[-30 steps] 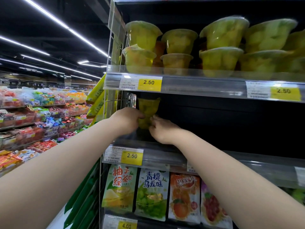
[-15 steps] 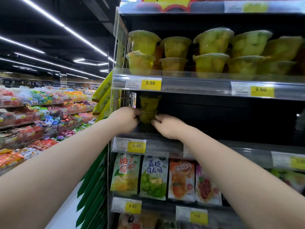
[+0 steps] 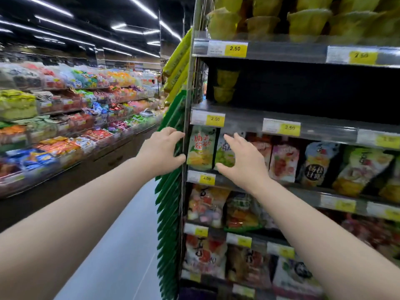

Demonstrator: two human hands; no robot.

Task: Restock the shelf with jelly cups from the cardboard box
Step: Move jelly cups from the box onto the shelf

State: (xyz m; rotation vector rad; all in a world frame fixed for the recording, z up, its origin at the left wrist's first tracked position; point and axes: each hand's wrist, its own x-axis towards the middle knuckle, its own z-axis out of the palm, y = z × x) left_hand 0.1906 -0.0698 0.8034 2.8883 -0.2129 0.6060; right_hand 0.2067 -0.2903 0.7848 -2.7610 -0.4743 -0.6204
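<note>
- Both hands hold nothing. The left hand (image 3: pixel 162 148) has a wide grip, fingers spread in the air beside the rack's corner post (image 3: pixel 187 109).
- The right hand (image 3: pixel 243 162) also has a wide grip, fingers loose in front of the snack pouches (image 3: pixel 200 148). I cannot tell whether it touches them.
- Two jelly cups (image 3: pixel 225 86) stand stacked one on the other at the far left end of the shelf (image 3: pixel 242 118), above both hands.
- The cardboard box is out of view, so the step in hand is probably a trip back to it for more cups.
- To do it well, lift each cup by its sides rather than its lid and keep it upright.
- Set the next stack just to the right of the first, matching the full row (image 3: pixel 307 20) on the shelf above.
</note>
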